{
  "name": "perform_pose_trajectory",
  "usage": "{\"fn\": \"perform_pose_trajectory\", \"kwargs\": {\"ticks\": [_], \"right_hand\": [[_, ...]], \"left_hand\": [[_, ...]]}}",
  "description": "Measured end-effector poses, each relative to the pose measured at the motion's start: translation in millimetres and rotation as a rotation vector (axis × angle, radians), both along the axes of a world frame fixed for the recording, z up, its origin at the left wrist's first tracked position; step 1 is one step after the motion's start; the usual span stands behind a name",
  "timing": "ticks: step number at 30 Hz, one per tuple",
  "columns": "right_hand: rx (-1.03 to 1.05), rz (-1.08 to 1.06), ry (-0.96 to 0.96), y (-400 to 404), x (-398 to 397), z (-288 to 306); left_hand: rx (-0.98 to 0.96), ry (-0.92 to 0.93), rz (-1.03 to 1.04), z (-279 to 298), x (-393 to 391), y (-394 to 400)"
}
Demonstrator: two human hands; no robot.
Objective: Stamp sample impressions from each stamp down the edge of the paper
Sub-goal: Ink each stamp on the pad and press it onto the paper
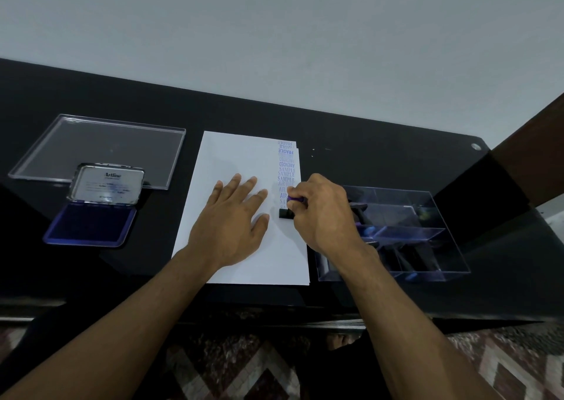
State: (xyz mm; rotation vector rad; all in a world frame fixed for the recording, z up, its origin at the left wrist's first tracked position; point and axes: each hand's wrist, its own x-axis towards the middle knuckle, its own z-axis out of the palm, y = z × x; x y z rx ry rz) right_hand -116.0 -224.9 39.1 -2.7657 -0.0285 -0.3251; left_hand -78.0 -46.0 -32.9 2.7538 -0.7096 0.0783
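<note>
Head view: one sheet of paper (238, 204) lies on the black table (366, 143), with a column of blue impressions (287, 170) down its right edge. The left hand (235, 216) rests flat on the sheet, fingers straight, just left of that column. The right hand (320, 213) pinches one stamp (290, 209) — fingers curled round its purple handle, black base on or just above the paper directly below the last print, its long axis across the sheet. Eight or so impressions, probably; the upper ones blur. One open ink pad (88, 222) sits well left, beyond the left hand; one clear tray (396, 235) of stamps — number indeterminate — lies just right.
</note>
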Motion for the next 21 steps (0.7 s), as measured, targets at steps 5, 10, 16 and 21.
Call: {"fn": "perform_pose_trajectory", "kwargs": {"ticks": [5,10,16,21], "right_hand": [[0.006,-0.015,0.000,-0.4,1.6,-1.2],[0.002,-0.008,0.005,-0.5,1.1,-1.5],[0.004,-0.012,-0.006,-0.1,0.4,-1.8],[0.005,-0.010,-0.011,-0.8,1.0,-0.5]], "left_hand": [[-0.013,-0.004,-0.006,-2.2,0.3,0.8],[-0.006,-0.017,-0.010,-3.5,-0.2,1.7],[-0.015,-0.021,-0.009,-2.5,-0.8,0.3],[-0.010,-0.012,-0.001,-4.9,1.3,0.1]]}}
